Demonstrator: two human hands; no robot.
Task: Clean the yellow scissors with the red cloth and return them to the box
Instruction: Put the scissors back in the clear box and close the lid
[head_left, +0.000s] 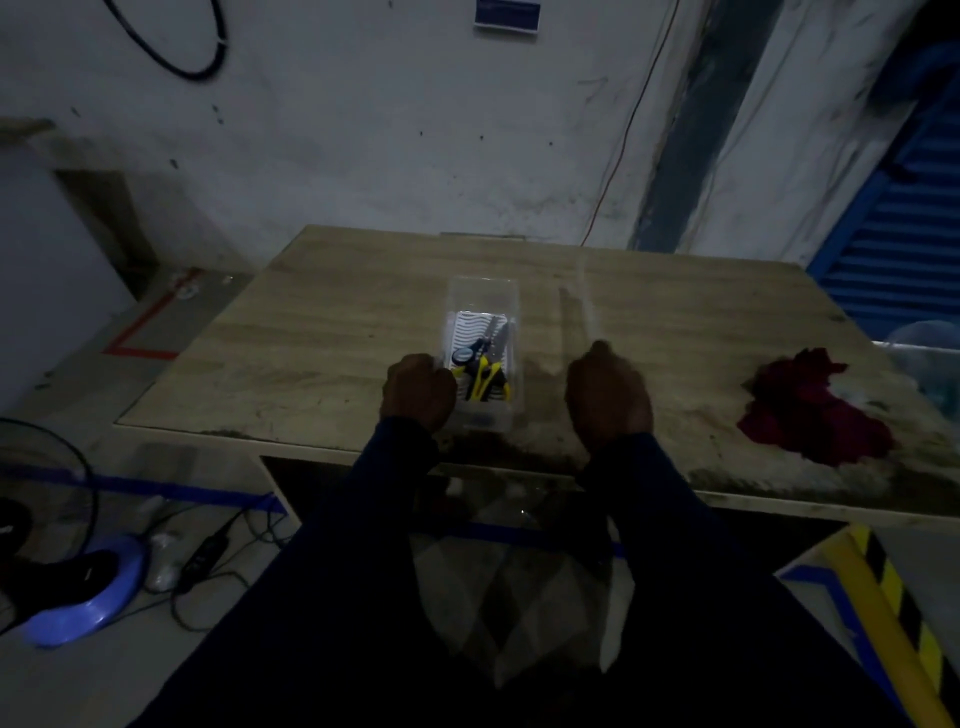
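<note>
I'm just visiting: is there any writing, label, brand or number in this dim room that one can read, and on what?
Nothing here reads clearly.
Blue rectangular sign on the grey-white wall: any lettering is too blurred to read.
Yellow-handled scissors in the clear plastic box: no readable brand or mark.
Crumpled red cloth: no text.
Yellow-and-black striped bar on the floor: stripes only, no words.

We take this for a workshop or storeroom (dimly lit): a stained bare wall (363, 130) with loose cables (197, 67), blue floor tape (171, 491), a yellow-black hazard stripe (893, 613), a blue slatted shutter (904, 234) and a scuffed wooden worktable (337, 322).
</note>
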